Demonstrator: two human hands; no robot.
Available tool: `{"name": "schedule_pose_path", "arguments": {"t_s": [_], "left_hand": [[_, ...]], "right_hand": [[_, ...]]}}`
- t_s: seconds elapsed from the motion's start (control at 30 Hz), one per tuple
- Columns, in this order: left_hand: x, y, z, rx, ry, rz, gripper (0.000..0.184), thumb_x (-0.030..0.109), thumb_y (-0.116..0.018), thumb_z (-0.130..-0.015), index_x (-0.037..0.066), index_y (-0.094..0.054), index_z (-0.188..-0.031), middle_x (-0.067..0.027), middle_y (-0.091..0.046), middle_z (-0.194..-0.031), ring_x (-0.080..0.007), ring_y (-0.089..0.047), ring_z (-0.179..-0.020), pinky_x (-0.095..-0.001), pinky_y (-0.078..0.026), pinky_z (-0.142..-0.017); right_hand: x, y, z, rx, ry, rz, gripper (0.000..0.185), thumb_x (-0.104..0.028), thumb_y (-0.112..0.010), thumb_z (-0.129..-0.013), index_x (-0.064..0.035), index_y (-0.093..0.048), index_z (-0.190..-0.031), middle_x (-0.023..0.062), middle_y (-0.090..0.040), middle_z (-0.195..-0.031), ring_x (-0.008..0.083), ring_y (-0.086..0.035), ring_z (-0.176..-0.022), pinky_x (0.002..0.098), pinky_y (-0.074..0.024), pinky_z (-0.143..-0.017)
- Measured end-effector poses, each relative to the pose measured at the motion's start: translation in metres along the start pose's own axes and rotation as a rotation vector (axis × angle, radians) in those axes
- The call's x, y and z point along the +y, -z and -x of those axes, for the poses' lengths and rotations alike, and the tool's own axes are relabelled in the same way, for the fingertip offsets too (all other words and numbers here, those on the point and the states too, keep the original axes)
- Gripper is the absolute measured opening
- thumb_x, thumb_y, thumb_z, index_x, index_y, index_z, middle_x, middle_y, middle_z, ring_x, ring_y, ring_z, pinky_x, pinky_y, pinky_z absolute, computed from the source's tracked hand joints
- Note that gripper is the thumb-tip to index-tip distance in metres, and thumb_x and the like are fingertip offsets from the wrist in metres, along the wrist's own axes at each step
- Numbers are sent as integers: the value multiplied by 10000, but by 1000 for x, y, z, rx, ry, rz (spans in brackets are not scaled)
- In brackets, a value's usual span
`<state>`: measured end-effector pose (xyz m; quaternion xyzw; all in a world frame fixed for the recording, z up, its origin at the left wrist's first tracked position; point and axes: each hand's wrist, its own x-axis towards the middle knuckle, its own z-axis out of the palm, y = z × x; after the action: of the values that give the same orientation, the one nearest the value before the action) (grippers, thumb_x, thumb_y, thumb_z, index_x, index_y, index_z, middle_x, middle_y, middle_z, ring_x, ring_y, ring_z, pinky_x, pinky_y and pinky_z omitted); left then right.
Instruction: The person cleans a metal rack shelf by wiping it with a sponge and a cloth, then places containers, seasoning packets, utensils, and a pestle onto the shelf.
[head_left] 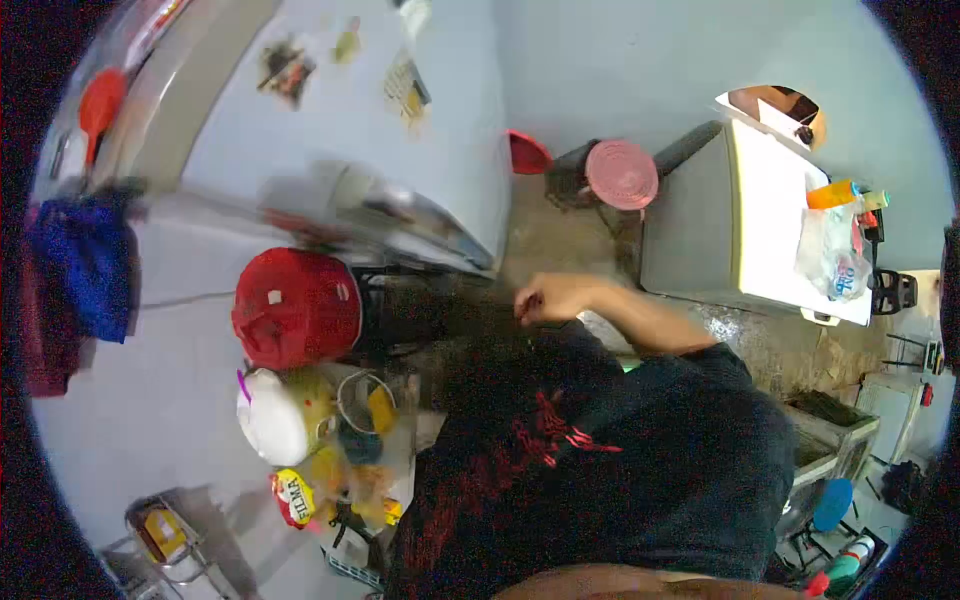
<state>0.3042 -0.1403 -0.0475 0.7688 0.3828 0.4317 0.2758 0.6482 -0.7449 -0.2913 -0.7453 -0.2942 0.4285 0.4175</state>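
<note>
— Where are our hands?
— Our right hand [552, 298] hangs in the middle of the view, just beside our black T-shirt with a red print [640, 470]. Our left hand is out of view.
— Are we gripping anything?
— We see the fingers curled inward, but we cannot tell whether they press together or pinch something; they are blurred and partly in shadow.
— What is nearest to them?
— The T-shirt. Well apart, toward the left of the view, we have a rounded red container [298, 308], and next to it a pale tub with a white lid [275, 418]. Near that tub we see a red-and-yellow packet marked FILMA [293, 498].
— And beyond the hand?
— We see a round pink plastic piece [622, 175], near a big pale chest with a white top [690, 220]. On that top we make out a printed clear plastic bag [835, 258] and an orange bottle [832, 195] just beside it.
— Anything at the far left?
— A bundle of blue cloth [85, 260] hangs there, its details too grainy for us to read.
</note>
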Motion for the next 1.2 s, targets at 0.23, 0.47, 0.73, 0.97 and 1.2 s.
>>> {"name": "schedule_pose_path", "arguments": {"t_s": [0.23,0.47,0.73,0.97,1.2], "left_hand": [[115,-149,158,-157,62,332,418,192,-603,-1032,-9,-527,-1391,-104,-618,-1143,-205,-605,-977,-342,-504,-913],[220,-283,285,-1285,-26,374,388,93,-656,-1001,42,-604,-1381,-103,-669,-1229,-188,-674,-1032,-327,-555,-884],[236,-350,334,-1452,-28,417,297,136,-662,-1014,40,-668,-1295,-94,-664,-1258,-196,-665,-1086,-329,-538,-917],[272,-426,432,-1541,271,342,303,178,-687,-983,52,-697,-1259,-132,-653,-1335,-269,-602,-1257,-408,-465,-1075],[282,-497,521,-1685,394,298,319,221,-676,-1002,63,-694,-1279,-118,-644,-1351,-270,-562,-1310,-426,-442,-1109]], "right_hand": [[60,85,55,291,-96,-67,344,-263,-737,-888,-78,-740,-1179,147,-766,-1064,279,-714,-991,419,-549,-878],[136,94,40,332,-379,-26,371,-314,-717,-893,-102,-752,-1195,165,-761,-1099,303,-724,-984,408,-548,-883],[429,122,62,-235,-379,879,330,-273,-658,-875,-2,-742,-1043,202,-744,-1067,356,-715,-934,470,-553,-797],[642,220,100,723,-639,-887,428,-346,-675,-903,-57,-685,-1218,204,-728,-1092,331,-719,-977,420,-578,-819],[624,350,54,635,-855,443,776,-546,-792,-782,-53,-612,-1353,207,-613,-1385,433,-584,-1272,530,-536,-972]]}}
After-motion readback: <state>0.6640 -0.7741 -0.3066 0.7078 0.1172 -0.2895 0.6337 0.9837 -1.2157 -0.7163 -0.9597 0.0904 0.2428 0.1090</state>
